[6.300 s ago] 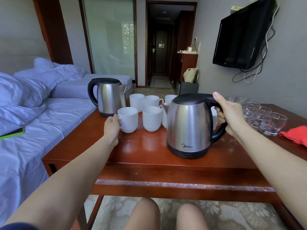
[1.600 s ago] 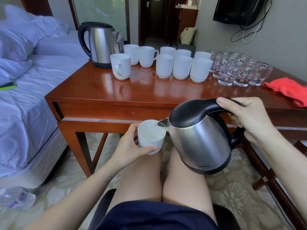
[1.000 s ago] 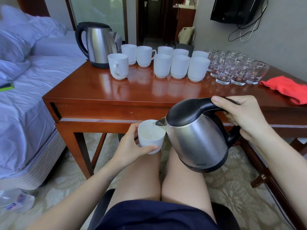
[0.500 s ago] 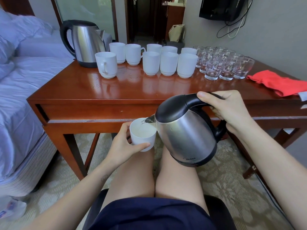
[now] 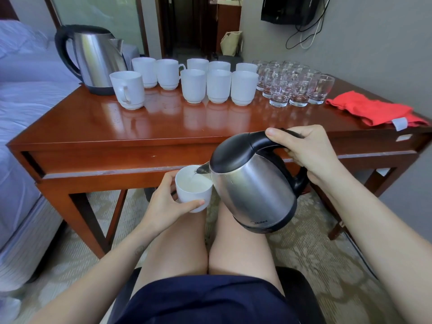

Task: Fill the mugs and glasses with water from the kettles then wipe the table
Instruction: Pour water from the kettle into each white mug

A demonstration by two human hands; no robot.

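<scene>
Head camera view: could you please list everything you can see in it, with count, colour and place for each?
kettle in hand: one, steel with black lid and handle, tilted, spout over the held mug
second kettle: one, steel and black, far left corner of the table
held mug: one, white, in front of the table's near edge
mugs on the table: nine, white, grouped along the back
glasses: clear, clustered right of the mugs; count hard to tell
cloth: one, red, right end of the table
table: one, reddish-brown wood
bed: one, pale linen, left
television: one, black, wall upper right
left hand: grips the held mug
right hand: grips the kettle's handle
</scene>
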